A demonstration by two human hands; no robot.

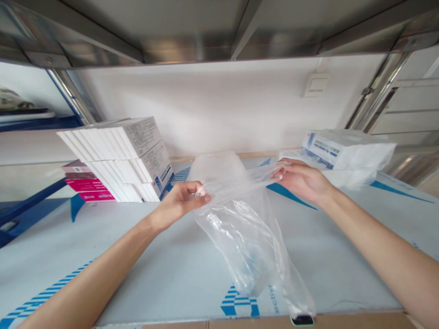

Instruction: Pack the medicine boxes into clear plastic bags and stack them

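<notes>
A clear plastic bag is stretched between my two hands above the table, its lower part hanging toward the front edge. My left hand pinches the bag's upper edge at the left, thumb and index finger pressed together. On the other side my right hand grips the bag's edge, fingers closed on the film. More clear plastic lies flat on the table just behind the bag. The bag looks see-through, and blue print shows through its lower part.
Stacked white boxes stand at the left beside pink boxes. Plastic-wrapped white boxes sit at the back right. A metal shelf hangs low overhead. A small dark object lies at the front edge of the film-covered table.
</notes>
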